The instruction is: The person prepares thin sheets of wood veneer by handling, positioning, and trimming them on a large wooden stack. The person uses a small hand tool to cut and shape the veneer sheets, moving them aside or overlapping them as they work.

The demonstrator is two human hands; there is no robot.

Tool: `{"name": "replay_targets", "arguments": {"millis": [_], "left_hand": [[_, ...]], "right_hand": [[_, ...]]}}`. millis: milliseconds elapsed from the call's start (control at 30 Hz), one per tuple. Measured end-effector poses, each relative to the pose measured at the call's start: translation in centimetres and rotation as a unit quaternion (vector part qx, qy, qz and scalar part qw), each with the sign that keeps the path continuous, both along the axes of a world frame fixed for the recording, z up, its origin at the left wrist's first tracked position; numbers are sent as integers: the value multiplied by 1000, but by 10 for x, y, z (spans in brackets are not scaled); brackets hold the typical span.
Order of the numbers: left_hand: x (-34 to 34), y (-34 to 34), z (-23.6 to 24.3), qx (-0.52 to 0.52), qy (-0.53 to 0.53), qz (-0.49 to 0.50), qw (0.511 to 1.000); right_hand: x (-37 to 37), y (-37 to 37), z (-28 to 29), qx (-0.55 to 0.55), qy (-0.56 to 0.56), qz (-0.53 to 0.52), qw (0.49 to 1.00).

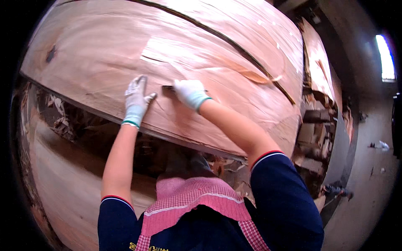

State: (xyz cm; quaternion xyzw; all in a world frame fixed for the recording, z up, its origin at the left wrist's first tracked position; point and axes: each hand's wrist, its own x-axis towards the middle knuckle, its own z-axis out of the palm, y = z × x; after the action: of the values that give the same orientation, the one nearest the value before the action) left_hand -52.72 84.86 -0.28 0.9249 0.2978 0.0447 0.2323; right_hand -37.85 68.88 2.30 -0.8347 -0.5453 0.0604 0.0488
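Observation:
A wide stack of thin pinkish wood veneer sheets (96,54) lies in front of me. My left hand (137,97), in a white glove with a green cuff, rests near the stack's front edge, fingers stretched out and thumb apart. To its right, my right hand (189,93), gloved alike, is closed around a dark flat tool (168,88). The tool's end points left, low against the top sheet. Most of it is hidden by the glove, so its exact kind is unclear.
A long, narrow dark strip (234,46) crosses the sheets beyond my hands, beside an orange-brown veneer scrap (253,77). Another stack (318,62) stands at the right, with stacked blocks (314,134) below it. A pale curved surface (79,167) lies at lower left, near torn scraps (60,113).

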Motion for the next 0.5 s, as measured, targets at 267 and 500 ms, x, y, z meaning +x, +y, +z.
{"name": "replay_targets", "arguments": {"millis": [267, 500], "left_hand": [[4, -7, -7, 80, -58, -31, 995], [3, -13, -5, 69, -35, -51, 996]], "right_hand": [[-47, -384, -1, -64, 0, -342, 937], [-234, -561, -65, -222, 75, -615, 753]]}}
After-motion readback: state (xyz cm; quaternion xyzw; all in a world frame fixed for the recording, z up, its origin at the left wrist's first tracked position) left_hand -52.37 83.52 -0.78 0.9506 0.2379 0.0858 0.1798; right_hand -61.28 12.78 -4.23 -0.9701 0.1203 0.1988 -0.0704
